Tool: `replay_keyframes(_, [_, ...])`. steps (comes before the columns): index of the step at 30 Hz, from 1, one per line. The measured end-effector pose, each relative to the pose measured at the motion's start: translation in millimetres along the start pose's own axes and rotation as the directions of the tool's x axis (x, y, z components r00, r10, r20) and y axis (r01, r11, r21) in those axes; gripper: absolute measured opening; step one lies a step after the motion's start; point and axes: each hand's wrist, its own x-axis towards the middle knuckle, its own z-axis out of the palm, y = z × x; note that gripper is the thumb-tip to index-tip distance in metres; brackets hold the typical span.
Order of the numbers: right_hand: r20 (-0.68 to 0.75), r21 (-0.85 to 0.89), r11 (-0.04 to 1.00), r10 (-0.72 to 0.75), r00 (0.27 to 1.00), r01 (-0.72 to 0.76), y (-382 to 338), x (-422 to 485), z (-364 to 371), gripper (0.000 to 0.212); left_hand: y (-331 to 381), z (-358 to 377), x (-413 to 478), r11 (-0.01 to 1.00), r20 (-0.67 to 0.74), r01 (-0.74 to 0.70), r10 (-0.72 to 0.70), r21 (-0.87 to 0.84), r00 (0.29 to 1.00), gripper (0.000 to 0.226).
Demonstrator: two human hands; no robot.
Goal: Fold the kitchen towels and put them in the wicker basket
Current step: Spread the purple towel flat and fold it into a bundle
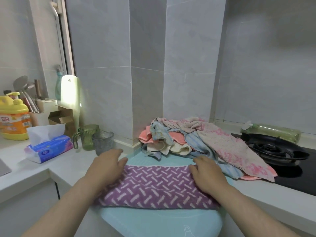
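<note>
Head view: purple towel (159,185) lies as a long band across the teal board (153,221) at lower centre, apparently folded once already. Left hand (106,166) is palm down on its left end, fingers straight and reaching past the far corner onto the board. Right hand (206,175) is palm down on the right end, fingers loosely bent at the far edge, no clear pinch. The hands are well apart, one per end.

The pile of towels (196,142) at centre right is crumpled and unfolded, partly touching the stove (273,149). No wicker basket in frame. Tissue pack (49,147) sits at left.

Judgement: early stage. First towel is mid-fold and needs further folds; the whole pile and all basket placement remain.
</note>
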Motion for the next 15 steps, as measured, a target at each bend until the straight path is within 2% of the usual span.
replay_keyframes(3, [0.100,0.079,0.985,-0.163,0.982,0.155,-38,-24,-7,0.043,38,3,-29,0.979,0.159,-0.191,0.178,0.074,0.971,0.053])
replay_keyframes(5, [0.216,0.053,0.980,-0.197,0.956,0.190,-52,-32,-1,0.049,46,14,-38,0.969,0.291,-0.207,0.160,0.136,0.943,0.062])
replay_keyframes(7, [0.325,0.000,0.988,-0.146,0.934,0.155,-51,-38,8,0.058,39,24,-45,0.973,0.389,-0.167,0.094,0.159,0.917,0.076])
replay_keyframes(10, [0.372,-0.006,0.995,-0.088,0.924,0.098,-40,-41,11,0.066,29,30,-52,0.975,0.410,-0.164,0.090,0.148,0.907,0.109])
replay_keyframes(13, [0.383,0.011,0.996,-0.090,0.919,0.093,-40,-42,8,0.069,31,29,-53,0.971,0.401,-0.171,0.092,0.167,0.911,0.119])
replay_keyframes(15, [0.323,0.122,0.992,-0.059,0.945,0.020,-38,-45,8,0.066,33,26,-53,0.970,0.415,-0.163,0.076,0.179,0.907,0.124])
